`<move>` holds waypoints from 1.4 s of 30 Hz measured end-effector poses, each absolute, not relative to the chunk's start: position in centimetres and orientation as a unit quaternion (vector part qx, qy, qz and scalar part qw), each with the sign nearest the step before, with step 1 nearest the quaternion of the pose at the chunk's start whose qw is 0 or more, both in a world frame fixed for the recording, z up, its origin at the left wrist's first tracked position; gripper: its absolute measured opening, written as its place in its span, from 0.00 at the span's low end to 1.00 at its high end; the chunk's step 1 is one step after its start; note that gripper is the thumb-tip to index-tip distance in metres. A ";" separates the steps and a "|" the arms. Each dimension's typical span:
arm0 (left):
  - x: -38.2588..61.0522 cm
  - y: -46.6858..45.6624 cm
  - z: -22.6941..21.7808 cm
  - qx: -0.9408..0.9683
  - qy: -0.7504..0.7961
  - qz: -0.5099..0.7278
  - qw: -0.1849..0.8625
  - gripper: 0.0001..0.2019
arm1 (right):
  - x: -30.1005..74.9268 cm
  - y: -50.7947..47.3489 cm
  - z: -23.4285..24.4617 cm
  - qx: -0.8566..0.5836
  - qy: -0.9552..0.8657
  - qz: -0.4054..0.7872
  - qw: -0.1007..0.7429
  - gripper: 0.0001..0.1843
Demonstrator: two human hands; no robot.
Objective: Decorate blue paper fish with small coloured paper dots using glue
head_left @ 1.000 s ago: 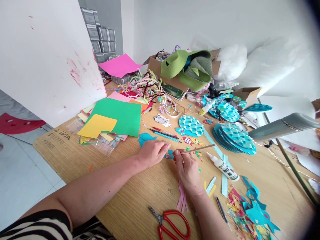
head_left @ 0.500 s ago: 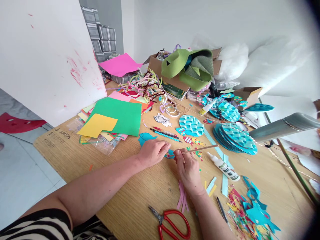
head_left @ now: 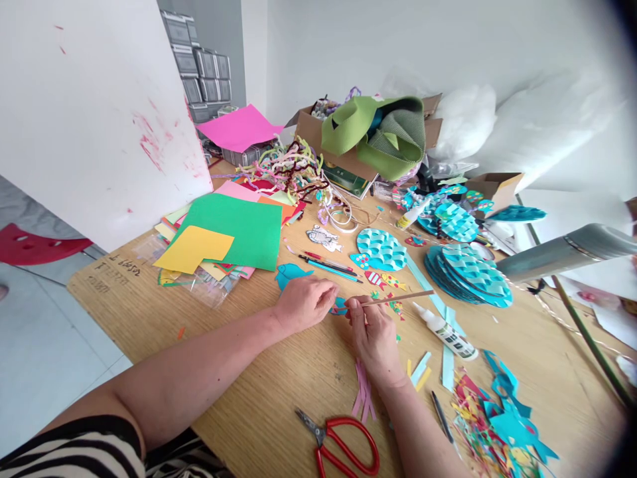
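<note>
My right hand (head_left: 372, 335) pinches a thin wooden stick (head_left: 398, 297), which slants up to the right. Between my hands shows a small blue paper fish (head_left: 339, 306) with coloured pieces on it, partly hidden by fingers. The curled fingers of my left hand (head_left: 306, 305) are closed at its left edge. Behind the left hand lies a larger plain blue paper fish (head_left: 293, 273), partly covered. Several pens (head_left: 331, 267) and small coloured paper fish (head_left: 375, 279) are just beyond my hands. A white glue bottle (head_left: 450, 336) rests on its side to the right.
Red-handled scissors (head_left: 348, 445) lie at the table's near edge. Coloured paper sheets (head_left: 243, 229) are stacked at left, and woven blue discs (head_left: 468, 275) at right beside a large grey bottle (head_left: 567, 252). Paper scraps (head_left: 512, 425) lie at lower right; a cardboard box (head_left: 311, 133) stands behind.
Hardly anything differs. The far end of the stick has dipped very slightly, and both hands stay in nearly the same place.
</note>
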State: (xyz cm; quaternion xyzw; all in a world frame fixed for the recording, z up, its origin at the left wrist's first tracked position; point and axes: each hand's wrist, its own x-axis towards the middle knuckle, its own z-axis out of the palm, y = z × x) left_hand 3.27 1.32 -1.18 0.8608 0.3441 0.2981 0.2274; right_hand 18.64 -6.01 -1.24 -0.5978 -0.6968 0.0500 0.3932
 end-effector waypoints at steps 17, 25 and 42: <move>3.1 1.2 -0.9 0.908 0.303 0.242 0.159 0.08 | 18.8 -6.2 -0.9 -0.585 -0.699 0.042 0.408 0.11; 3.1 1.1 -1.0 0.913 0.307 0.224 0.147 0.08 | 18.9 -6.1 -1.4 -0.577 -0.708 0.051 0.403 0.11; 3.0 1.1 -1.2 0.910 0.305 0.234 0.156 0.08 | 18.7 -6.0 -1.4 -0.572 -0.719 0.037 0.393 0.11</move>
